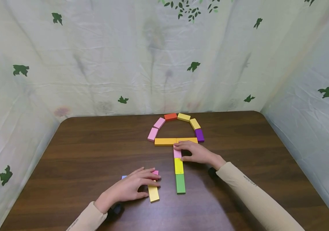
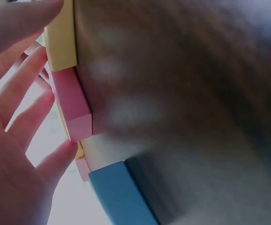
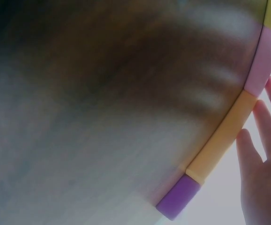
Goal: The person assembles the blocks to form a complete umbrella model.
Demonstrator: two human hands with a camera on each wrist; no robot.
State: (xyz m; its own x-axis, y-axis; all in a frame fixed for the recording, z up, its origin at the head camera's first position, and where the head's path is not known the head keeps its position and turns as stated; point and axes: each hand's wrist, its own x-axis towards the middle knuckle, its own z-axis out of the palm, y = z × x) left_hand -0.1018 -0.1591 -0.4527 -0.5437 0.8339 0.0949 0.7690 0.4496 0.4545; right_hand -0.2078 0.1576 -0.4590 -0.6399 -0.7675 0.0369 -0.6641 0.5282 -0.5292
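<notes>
My left hand (image 1: 134,186) lies low over a few loose blocks at the front left. Its thumb and index finger stand on either side of a pale yellow block (image 1: 153,194), the thumb at its left edge. A pink block (image 2: 73,101) sits under the other fingertips, and a blue block (image 2: 124,194) is near the little finger. With thumb and fingertips my right hand (image 1: 200,153) pinches a light pink block (image 1: 177,152) just below the orange bar (image 1: 165,141). A bright yellow block (image 1: 178,166) and a green block (image 1: 180,184) continue that column downward.
Above the orange bar an arch of blocks curves, with pink (image 1: 152,134), red (image 1: 170,116), yellow (image 1: 184,117) and purple (image 1: 200,135) ones. The brown wooden table (image 1: 95,150) ends at a pale patterned curtain (image 1: 101,64).
</notes>
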